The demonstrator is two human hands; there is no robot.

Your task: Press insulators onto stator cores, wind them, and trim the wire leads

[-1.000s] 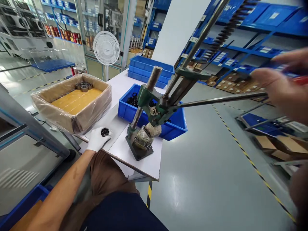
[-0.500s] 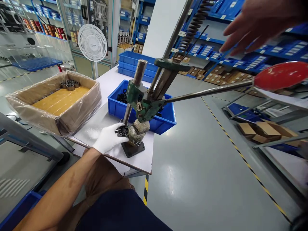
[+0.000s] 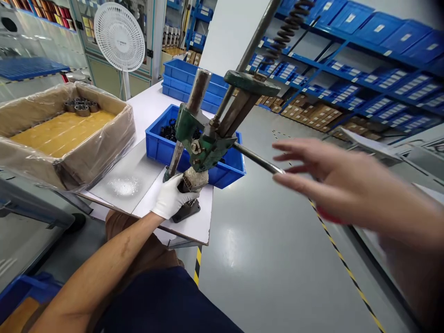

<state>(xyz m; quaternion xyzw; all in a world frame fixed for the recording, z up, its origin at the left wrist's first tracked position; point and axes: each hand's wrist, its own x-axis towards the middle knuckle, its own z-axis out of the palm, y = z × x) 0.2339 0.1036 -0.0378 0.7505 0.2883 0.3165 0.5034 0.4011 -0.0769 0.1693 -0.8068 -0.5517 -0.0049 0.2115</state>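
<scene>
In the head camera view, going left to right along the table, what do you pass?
Cardboard box → gloved left hand at the base of the green press → bare right hand, fingers spread over the press lever.

Gloved left hand (image 3: 171,200) curled low with its arm extended; bare right hand (image 3: 333,180) spread flat, fingers extended.

A white table (image 3: 194,226) carries a plastic-lined carton (image 3: 65,138), blue bin (image 3: 194,157), grey sheet (image 3: 128,178) and green press (image 3: 201,138).
</scene>
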